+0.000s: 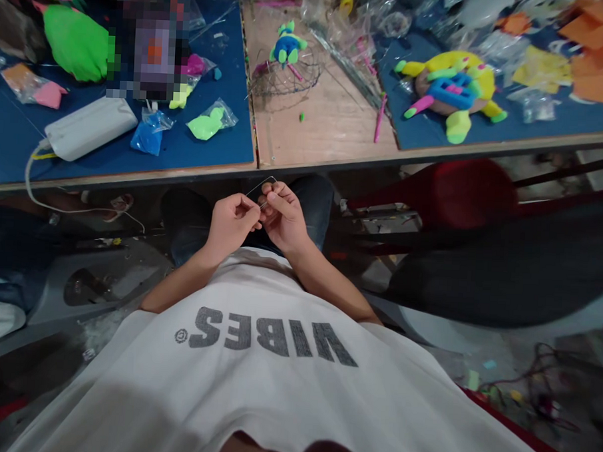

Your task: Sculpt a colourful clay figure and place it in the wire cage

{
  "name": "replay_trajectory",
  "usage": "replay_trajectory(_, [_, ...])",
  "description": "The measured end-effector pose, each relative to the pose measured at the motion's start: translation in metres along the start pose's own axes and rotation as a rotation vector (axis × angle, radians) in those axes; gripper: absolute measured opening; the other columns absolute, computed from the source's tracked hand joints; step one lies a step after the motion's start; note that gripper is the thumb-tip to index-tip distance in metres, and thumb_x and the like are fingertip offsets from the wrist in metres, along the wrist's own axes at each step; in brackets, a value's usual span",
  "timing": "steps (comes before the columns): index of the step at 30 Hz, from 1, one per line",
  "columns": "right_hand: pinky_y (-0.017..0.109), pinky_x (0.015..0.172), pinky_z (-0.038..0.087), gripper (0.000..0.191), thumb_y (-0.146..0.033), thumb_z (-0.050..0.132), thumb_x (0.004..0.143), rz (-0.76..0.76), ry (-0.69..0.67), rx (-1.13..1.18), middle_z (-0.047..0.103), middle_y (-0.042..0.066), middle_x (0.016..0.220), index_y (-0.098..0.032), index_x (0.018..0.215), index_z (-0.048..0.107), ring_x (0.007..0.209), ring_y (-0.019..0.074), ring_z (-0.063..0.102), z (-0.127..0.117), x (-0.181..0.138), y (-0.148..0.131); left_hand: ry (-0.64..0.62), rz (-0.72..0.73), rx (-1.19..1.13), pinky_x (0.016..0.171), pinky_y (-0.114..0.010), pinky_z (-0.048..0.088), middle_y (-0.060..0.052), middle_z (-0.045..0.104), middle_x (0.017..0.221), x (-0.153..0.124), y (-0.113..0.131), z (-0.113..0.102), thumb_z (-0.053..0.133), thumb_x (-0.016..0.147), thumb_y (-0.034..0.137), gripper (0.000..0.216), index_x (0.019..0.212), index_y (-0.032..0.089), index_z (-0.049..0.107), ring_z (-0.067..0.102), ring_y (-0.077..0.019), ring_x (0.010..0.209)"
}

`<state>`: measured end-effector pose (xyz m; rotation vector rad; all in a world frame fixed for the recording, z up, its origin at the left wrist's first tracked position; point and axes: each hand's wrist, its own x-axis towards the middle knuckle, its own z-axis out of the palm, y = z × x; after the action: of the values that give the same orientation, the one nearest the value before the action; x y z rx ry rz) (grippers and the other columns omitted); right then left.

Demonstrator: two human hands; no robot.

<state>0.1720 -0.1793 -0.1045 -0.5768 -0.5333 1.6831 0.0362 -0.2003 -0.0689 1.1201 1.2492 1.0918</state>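
In front of my lap, below the table edge, both hands are closed on a thin metal wire (260,184). My left hand (231,228) pinches it between thumb and fingers. The fingers of my right hand (284,218) are curled round it close by, almost touching the left. A bent piece of the wire rises above the fingertips; the rest is hidden in the hands. On the table beyond them lies a round wire frame (308,83) with a small blue and green clay figure (286,47) at it.
A yellow and blue clay figure (457,86) lies at the right, near a pink stick tool (381,119). At left are a white power bank (90,129) with a cable and bagged green clay (206,123). A red chair (467,193) stands under the table.
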Motion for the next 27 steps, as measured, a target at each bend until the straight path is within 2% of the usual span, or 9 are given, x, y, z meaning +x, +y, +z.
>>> replay_trajectory(6, [0.018,0.049,0.049,0.030,-0.028,0.097,0.075,-0.067,0.038,0.009,0.068,-0.004,0.110,-0.025,0.085,0.069,0.061,0.0044,0.047,0.003,-0.005,0.005,-0.109,-0.221,-0.202,0.047,-0.019,0.048,-0.002,0.073,0.067,0.003,0.007,0.000,0.073,0.072,0.028,0.012,0.070,0.016,0.070,0.062,-0.0086,0.049])
replay_trajectory(9, [0.020,0.055,0.051,0.020,-0.031,0.095,0.080,-0.125,-0.011,-0.060,0.070,-0.002,0.117,-0.028,0.091,0.078,0.065,0.0054,0.051,-0.004,-0.003,0.010,-0.137,-0.264,-0.260,0.046,-0.018,0.046,-0.001,0.071,0.066,0.004,0.012,-0.002,0.076,0.070,0.029,0.014,0.070,0.017,0.069,0.060,-0.0079,0.049])
replay_trajectory(11, [0.023,0.065,0.055,0.018,-0.036,0.092,0.084,-0.214,-0.077,-0.163,0.070,0.000,0.121,-0.031,0.099,0.083,0.070,0.0067,0.056,-0.012,0.000,0.012,-0.144,-0.254,-0.263,0.046,-0.018,0.046,-0.001,0.072,0.067,0.005,0.014,-0.004,0.078,0.071,0.030,0.016,0.071,0.017,0.070,0.060,-0.0080,0.049])
replay_trajectory(14, [0.031,0.080,0.057,0.025,-0.044,0.088,0.090,-0.384,-0.144,-0.399,0.069,0.003,0.119,-0.032,0.112,0.086,0.080,0.0113,0.060,-0.022,0.005,0.012,-0.157,-0.213,-0.233,0.047,-0.019,0.046,-0.002,0.073,0.069,0.005,0.017,-0.008,0.080,0.074,0.032,0.019,0.071,0.016,0.071,0.061,-0.0082,0.050])
replay_trajectory(19, [0.044,0.100,0.057,0.031,-0.058,0.076,0.099,-0.461,-0.102,-0.703,0.069,0.007,0.110,-0.036,0.119,0.086,0.107,0.0233,0.066,-0.024,0.001,0.012,-0.178,-0.172,-0.179,0.047,-0.020,0.046,-0.003,0.075,0.070,0.006,0.020,-0.013,0.080,0.077,0.032,0.019,0.073,0.017,0.071,0.060,-0.0089,0.050])
replay_trajectory(23, [0.046,0.098,0.057,0.026,-0.055,0.075,0.100,-0.491,-0.074,-0.798,0.070,0.006,0.105,-0.041,0.117,0.088,0.103,0.0244,0.066,-0.025,-0.002,0.009,-0.199,-0.142,-0.109,0.047,-0.020,0.046,-0.004,0.074,0.070,0.006,0.019,-0.017,0.080,0.082,0.032,0.017,0.077,0.017,0.073,0.060,-0.0092,0.050])
replay_trajectory(27, [0.046,0.093,0.058,0.023,-0.049,0.077,0.099,-0.489,-0.081,-0.894,0.075,0.007,0.103,-0.037,0.114,0.089,0.096,0.0250,0.067,-0.028,-0.004,0.004,-0.229,-0.098,-0.043,0.051,-0.020,0.051,-0.006,0.076,0.073,0.005,0.015,-0.020,0.078,0.089,0.030,0.017,0.083,0.015,0.075,0.064,-0.0100,0.054])
